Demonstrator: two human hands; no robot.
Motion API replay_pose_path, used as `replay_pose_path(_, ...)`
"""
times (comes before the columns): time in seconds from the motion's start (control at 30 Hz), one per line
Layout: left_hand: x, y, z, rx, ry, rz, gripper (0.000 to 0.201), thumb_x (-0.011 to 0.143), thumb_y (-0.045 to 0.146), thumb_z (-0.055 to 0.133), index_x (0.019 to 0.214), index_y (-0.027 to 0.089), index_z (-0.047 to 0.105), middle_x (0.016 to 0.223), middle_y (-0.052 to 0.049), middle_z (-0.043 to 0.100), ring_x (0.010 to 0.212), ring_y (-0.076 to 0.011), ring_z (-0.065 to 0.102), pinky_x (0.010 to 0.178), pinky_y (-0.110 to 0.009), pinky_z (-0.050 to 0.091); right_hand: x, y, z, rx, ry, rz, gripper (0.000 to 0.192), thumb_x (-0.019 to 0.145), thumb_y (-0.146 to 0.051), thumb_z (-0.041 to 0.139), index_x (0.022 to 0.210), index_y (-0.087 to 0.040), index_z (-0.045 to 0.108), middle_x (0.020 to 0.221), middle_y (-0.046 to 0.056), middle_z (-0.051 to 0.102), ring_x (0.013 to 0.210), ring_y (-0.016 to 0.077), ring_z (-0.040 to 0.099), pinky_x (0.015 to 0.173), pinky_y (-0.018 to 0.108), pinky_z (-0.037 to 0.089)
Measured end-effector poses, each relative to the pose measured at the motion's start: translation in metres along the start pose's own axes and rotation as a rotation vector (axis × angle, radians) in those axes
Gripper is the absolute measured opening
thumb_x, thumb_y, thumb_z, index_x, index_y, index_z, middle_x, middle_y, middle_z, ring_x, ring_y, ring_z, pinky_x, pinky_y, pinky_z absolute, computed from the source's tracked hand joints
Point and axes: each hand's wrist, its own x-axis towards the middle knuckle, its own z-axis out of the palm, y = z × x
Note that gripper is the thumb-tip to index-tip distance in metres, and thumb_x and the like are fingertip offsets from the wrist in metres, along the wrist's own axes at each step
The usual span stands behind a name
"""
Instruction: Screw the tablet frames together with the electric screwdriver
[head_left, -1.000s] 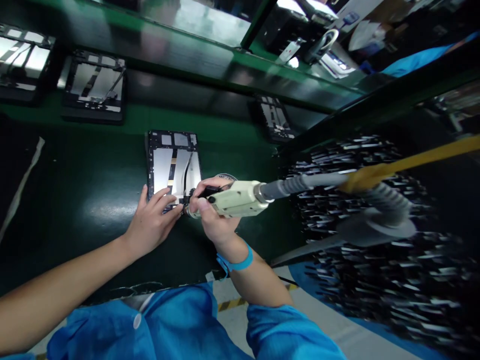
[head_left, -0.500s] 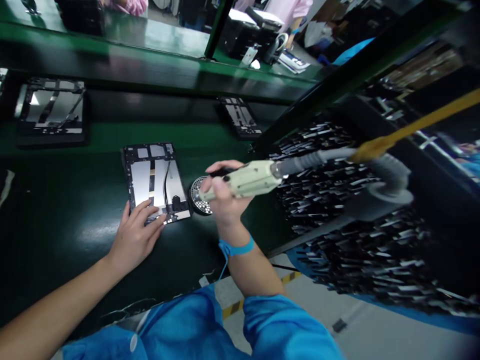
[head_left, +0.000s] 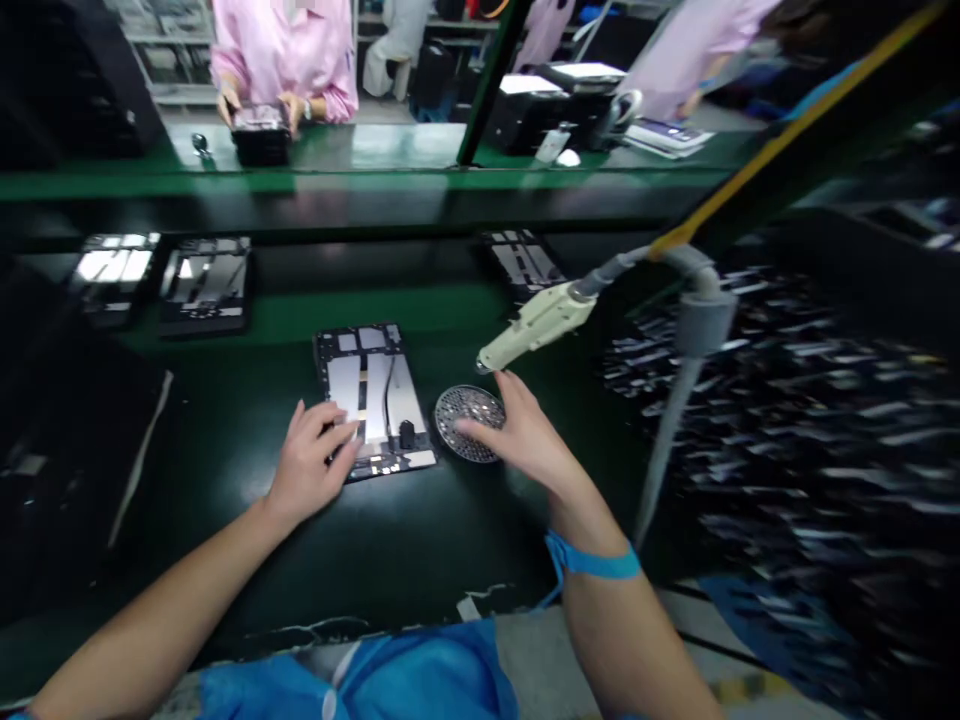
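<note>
An opened tablet (head_left: pixel 409 395) with silver panels, a dark ribbon and a black frame lies flat on the green bench. My left hand (head_left: pixel 315 465) has its fingers apart at the tablet's lower left edge, with fingertips over it. To the tablet's right sits a round metal dish (head_left: pixel 461 405) with a perforated-looking top. My right hand (head_left: pixel 529 435) is open at that dish, thumb over it and index finger pointing up; whether it touches is unclear. Just above the index finger, a pale green electric screwdriver (head_left: pixel 540 322) hangs tilted from a grey cable, out of my grip.
Similar tablets (head_left: pixel 206 285) lie at the back left, and another tablet (head_left: pixel 521 262) at the back right. A rack of dark, shiny pieces (head_left: pixel 757 420) stands at the right. Across the bench, a person in a pink top (head_left: pixel 285 55) holds a dark object.
My right hand has let go of the electric screwdriver, which now hangs above it, and has come down over the dish. My left hand stays by the tablet. The view has shifted.
</note>
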Motion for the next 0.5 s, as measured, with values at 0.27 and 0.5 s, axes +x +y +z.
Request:
replay_pose_path(0.27, 0.114, -0.149, -0.050, 0.362, 0.431, -0.879, 0.059, 0.094, 0.034, 0.059, 0.146, 0.009, 0.049, 0.159, -0.025, 0.037, 0.152, -0.0380, 0.031, 0.126, -0.054, 0.025, -0.007, 0.001, 0.032, -0.137, -0.033, -0.130, 0.099, 0.081, -0.067, 0.066, 0.159, -0.016, 0.032, 0.155, 0.026, 0.045, 0.148, 0.0465, 0.040, 0.118, 0.064, 0.034)
replay_pose_path(0.5, 0.145, -0.208, -0.091, 0.395, 0.673, -1.379, 0.050, 0.098, 0.030, 0.050, 0.138, 0.002, 0.046, 0.150, -0.035, 0.040, 0.148, -0.0474, 0.032, 0.118, -0.073, 0.021, -0.003, 0.010, 0.017, -0.116, -0.116, -0.152, 0.098, 0.074, -0.051, 0.071, 0.157, -0.013, 0.035, 0.155, 0.025, 0.046, 0.146, 0.0437, 0.042, 0.120, 0.059, 0.035)
